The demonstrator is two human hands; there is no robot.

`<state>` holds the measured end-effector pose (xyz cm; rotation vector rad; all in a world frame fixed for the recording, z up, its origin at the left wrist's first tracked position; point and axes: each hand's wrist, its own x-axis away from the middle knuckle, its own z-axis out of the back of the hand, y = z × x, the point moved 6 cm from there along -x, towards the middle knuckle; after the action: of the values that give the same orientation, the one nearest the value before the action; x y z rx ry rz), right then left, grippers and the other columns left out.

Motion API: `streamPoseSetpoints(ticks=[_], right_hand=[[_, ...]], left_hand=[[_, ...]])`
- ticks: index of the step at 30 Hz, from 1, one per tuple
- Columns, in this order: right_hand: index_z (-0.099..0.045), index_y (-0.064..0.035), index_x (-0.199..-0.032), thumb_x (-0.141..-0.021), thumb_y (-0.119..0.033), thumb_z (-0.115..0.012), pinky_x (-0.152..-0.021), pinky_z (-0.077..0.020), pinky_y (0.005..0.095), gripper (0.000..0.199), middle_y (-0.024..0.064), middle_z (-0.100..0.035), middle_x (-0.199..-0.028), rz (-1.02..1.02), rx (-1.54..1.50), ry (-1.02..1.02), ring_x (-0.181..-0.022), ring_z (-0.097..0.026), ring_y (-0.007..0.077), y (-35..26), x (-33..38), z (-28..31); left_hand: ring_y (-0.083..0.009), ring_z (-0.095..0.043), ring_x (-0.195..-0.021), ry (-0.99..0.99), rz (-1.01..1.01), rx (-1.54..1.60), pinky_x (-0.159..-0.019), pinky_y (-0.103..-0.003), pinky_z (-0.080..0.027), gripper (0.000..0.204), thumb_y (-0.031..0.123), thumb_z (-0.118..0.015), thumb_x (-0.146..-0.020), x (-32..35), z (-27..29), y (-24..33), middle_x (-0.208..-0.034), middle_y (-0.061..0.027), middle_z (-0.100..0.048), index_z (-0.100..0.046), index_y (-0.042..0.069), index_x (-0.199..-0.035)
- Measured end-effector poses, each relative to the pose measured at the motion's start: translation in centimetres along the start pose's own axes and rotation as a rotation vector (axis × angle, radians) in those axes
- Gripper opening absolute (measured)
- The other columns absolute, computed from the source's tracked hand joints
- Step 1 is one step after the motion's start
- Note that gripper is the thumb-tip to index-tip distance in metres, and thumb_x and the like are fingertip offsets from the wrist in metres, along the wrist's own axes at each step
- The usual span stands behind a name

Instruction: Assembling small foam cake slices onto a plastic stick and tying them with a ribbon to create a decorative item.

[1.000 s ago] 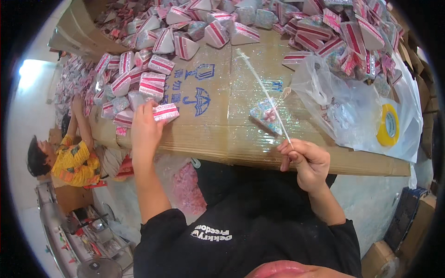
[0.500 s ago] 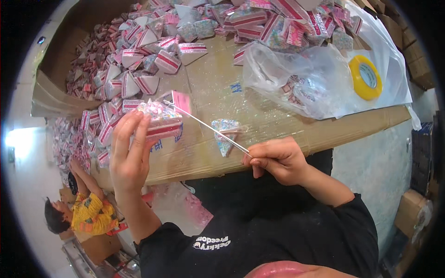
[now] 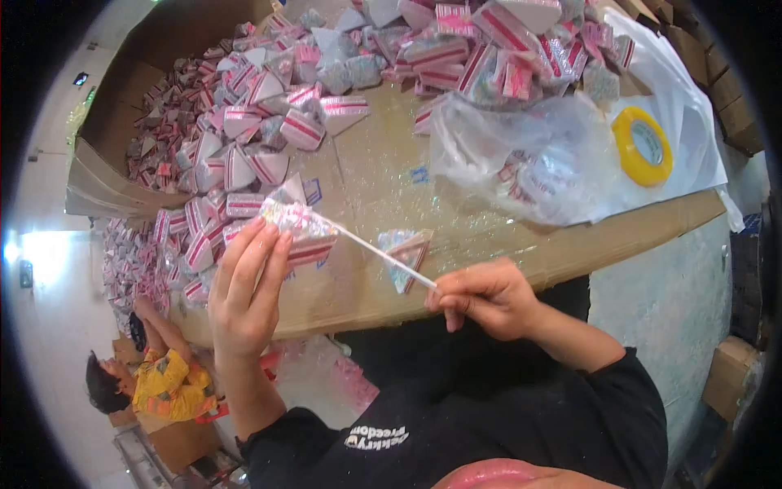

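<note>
Cake-slice piece clamped in fingers of my left hand, over cardboard. My right hand pinches white stick (maybe taut cord), tip at the piece. Looks mid-step; heap's status: can't tell.

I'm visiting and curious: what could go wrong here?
The left hand holds a wedge, and the thin white stick seems to reach its glittery top; a slip might mar it. The right hand grips only the stick's near end, so its tip could wander. A loose wedge near the cardboard edge might get knocked off.
</note>
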<state>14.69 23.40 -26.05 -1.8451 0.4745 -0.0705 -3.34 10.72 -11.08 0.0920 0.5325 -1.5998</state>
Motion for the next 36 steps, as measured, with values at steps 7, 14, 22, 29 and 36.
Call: streamPoseSetpoints(ticks=[7, 14, 22, 29, 36], right_hand=[[-0.069, 0.0032, -0.101, -0.097, -0.002, -0.060, -0.056, -0.0522, 0.0252, 0.011, 0.0084, -0.071, -0.088, -0.014, 0.008, -0.030, -0.064, -0.066, 0.0114, 0.0, -0.1, 0.1], [-0.068, 0.0054, -0.104, -0.098, 0.001, -0.057, -0.057, -0.0532, 0.0256, 0.013, 0.0118, -0.070, -0.095, -0.051, -0.027, -0.046, -0.066, -0.067, 0.0134, 0.8, -0.6, -0.3], [-0.067, 0.0059, -0.104, -0.100, -0.004, -0.056, -0.054, -0.0504, 0.0245, 0.016, 0.0110, -0.069, -0.095, -0.151, -0.138, 0.030, -0.062, -0.063, 0.0128, 1.7, -1.0, -0.9], [-0.066, 0.0072, -0.098, -0.100, -0.003, -0.054, -0.052, -0.0477, 0.0232, 0.016, 0.0167, -0.069, -0.100, 0.042, -0.010, 0.213, -0.055, -0.058, 0.0114, 0.3, -0.9, -0.1], [-0.067, 0.0057, -0.097, -0.098, 0.000, -0.054, -0.055, -0.0488, 0.0230, 0.014, 0.0166, -0.069, -0.097, 0.208, 0.182, 0.199, -0.052, -0.057, 0.0102, -0.6, -0.2, 0.6]], left_hand=[[-0.0297, -0.063, -0.115, -0.054, -0.046, -0.053, -0.091, -0.040, -0.056, 0.036, -0.001, -0.069, -0.076, 0.3, 0.3, -1.2, -0.119, -0.0110, -0.063, -0.071, -0.001, -0.112], [-0.0305, -0.062, -0.115, -0.107, -0.174, -0.034, -0.091, -0.040, -0.056, 0.032, 0.003, -0.065, -0.080, -0.3, 0.6, -0.7, -0.121, -0.0129, -0.062, -0.072, -0.001, -0.110], [-0.0228, -0.064, -0.113, -0.077, -0.350, -0.009, -0.099, -0.038, -0.052, 0.026, 0.012, -0.062, -0.089, 1.3, -0.7, 5.1, -0.117, -0.0048, -0.063, -0.071, 0.009, -0.113], [-0.0289, -0.056, -0.112, -0.073, 0.071, 0.297, -0.096, -0.043, -0.049, 0.035, 0.019, -0.073, -0.080, 3.8, -5.3, 4.2, -0.116, -0.0100, -0.054, -0.068, 0.011, -0.114], [-0.0407, -0.055, -0.105, 0.044, 0.799, 0.185, -0.092, -0.045, -0.046, 0.061, 0.036, -0.077, -0.082, 6.1, -9.6, -6.9, -0.113, -0.0229, -0.056, -0.053, -0.003, -0.121]])
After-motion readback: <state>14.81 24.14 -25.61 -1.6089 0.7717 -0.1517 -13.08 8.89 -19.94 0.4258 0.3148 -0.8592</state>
